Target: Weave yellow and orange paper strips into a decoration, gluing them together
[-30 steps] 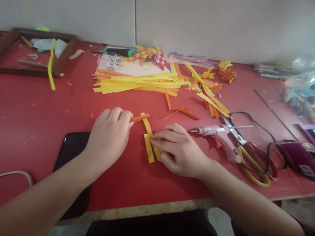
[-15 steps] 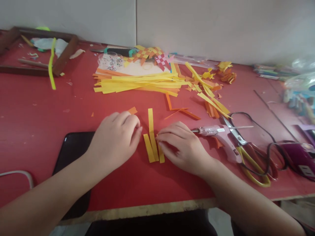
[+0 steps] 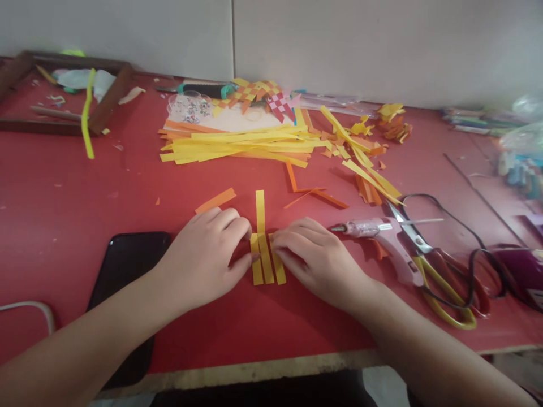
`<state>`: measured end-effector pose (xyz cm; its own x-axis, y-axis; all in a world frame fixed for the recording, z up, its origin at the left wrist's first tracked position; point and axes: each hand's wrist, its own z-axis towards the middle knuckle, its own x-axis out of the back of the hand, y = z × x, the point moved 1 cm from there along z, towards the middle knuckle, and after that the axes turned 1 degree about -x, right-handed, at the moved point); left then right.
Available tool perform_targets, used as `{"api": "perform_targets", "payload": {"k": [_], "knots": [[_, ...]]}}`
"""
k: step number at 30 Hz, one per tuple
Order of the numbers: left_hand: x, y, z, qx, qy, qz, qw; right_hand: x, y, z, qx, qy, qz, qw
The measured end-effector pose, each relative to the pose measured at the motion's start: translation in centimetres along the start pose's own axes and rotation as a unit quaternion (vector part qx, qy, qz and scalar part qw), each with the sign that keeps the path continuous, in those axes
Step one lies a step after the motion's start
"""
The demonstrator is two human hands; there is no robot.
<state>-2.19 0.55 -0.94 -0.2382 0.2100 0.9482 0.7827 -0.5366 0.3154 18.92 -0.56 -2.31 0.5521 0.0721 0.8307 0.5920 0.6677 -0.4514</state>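
Three yellow paper strips stand side by side on the red table: a long middle strip (image 3: 260, 212), a short left strip (image 3: 257, 275) and a short right strip (image 3: 280, 272). Curled fingers of my left hand (image 3: 216, 249) hold the left strip at its edge, thumb tip on it. My right hand (image 3: 320, 254) has its fingertips closed on the upper part of the right strip, covering some of it. Behind my left hand lies an orange paper strip (image 3: 216, 199). Folded orange strips (image 3: 326, 196) lie beyond my right hand.
A pink glue gun (image 3: 394, 243) and large scissors (image 3: 432, 271) lie to the right, with a black cable around. On the left is a black phone (image 3: 127, 271). A pile of yellow strips (image 3: 237, 144), a woven paper fish (image 3: 282, 104) and a wooden frame (image 3: 114, 96) are farther back.
My left hand has moved right onto the left strip, uncovering more of the orange strip. The left and right strips now stand closer alongside the middle one. My right hand stays at the right strip.
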Motion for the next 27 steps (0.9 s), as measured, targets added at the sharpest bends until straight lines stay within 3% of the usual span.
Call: {"api": "perform_targets", "payload": {"k": [17, 20, 24, 27], "knots": [[-0.2, 0.3, 0.1, -0.002, 0.005, -0.003, 1.0, -0.4, 0.0, 0.0, 0.006, 0.012, 0.003, 1.0], [0.2, 0.1, 0.1, 0.003, 0.031, -0.026, 0.999, -0.2, 0.0, -0.1, 0.004, 0.028, 0.01, 1.0], [1.0, -1.1, 0.1, 0.1, 0.142, 0.069, 0.983, 0.1, -0.1, -0.1, 0.004, 0.056, 0.01, 0.998], [1.1, -2.0, 0.0, 0.158, 0.139, 0.192, 0.959, 0.1, -0.2, 0.0, 0.011, 0.077, 0.011, 0.997]]}}
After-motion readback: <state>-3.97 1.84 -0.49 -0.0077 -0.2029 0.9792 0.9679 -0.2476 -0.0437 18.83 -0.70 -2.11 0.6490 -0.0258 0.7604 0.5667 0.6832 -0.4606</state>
